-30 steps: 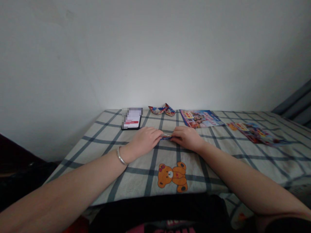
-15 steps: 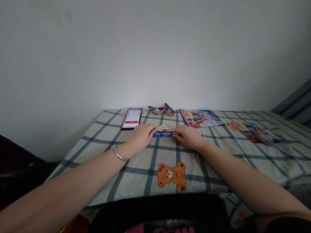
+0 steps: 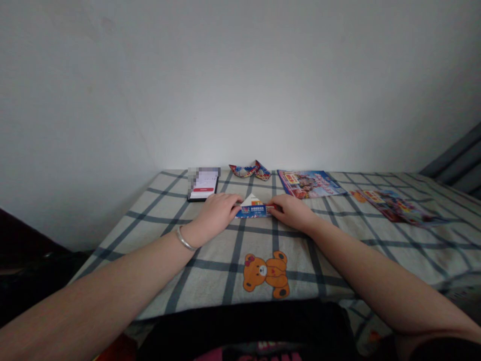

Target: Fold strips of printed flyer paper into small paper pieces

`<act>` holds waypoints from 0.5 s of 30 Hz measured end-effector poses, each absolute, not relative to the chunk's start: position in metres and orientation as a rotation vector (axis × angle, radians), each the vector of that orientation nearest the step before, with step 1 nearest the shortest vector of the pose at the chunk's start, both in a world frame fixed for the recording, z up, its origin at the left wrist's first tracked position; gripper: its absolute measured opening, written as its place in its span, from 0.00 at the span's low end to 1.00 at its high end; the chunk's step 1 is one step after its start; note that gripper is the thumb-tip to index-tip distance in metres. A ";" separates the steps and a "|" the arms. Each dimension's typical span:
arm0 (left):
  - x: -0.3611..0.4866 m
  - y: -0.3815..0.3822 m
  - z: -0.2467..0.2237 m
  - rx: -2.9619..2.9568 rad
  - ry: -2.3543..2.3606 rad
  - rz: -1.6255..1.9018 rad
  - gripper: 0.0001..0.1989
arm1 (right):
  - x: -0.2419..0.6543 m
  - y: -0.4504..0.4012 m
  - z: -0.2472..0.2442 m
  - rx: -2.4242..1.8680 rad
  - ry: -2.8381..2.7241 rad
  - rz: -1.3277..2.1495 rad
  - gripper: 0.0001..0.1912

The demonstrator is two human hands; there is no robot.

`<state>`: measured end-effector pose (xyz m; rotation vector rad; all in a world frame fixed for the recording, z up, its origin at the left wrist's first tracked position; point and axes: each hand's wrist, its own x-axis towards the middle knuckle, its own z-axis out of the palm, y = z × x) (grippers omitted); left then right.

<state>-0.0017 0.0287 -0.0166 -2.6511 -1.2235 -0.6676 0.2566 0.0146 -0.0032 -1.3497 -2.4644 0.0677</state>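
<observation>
Between my hands is a folded paper (image 3: 253, 209), with a pale triangular peak and a blue printed strip along its near edge. My left hand (image 3: 221, 206) pinches its left end, and a silver bangle circles that wrist. At the right end, the fingers of my right hand (image 3: 290, 210) are closed on the strip's corner. The paper rests on or just above the checked tablecloth (image 3: 203, 281); which one, I cannot tell. Beyond it, against the wall, stand two folded paper boats (image 3: 244, 171) (image 3: 263, 170) in colourful print.
A phone (image 3: 204, 184) with a lit screen lies behind my left hand. To the right are a printed flyer (image 3: 311, 183) and another flyer (image 3: 400, 205). A bear (image 3: 266, 274) is printed on the cloth near me. The white wall (image 3: 240, 90) borders the table's far side.
The blue strip of the folded paper shows wider and lower, its near edge now closer to me. My hands have shifted only slightly, still at both ends.
</observation>
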 end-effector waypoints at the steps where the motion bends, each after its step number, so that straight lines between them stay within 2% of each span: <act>1: -0.002 0.028 -0.017 -2.644 -1.219 -0.674 0.11 | 0.257 0.015 -0.004 -1.343 -2.464 0.080 0.08; 5: -0.004 0.028 -0.017 -2.655 -1.158 -0.666 0.11 | 0.257 0.017 -0.006 -1.311 -2.461 0.111 0.08; 15: 0.001 0.027 -0.017 -2.939 -0.655 -0.559 0.14 | 0.258 0.017 -0.006 -1.272 -2.448 0.134 0.10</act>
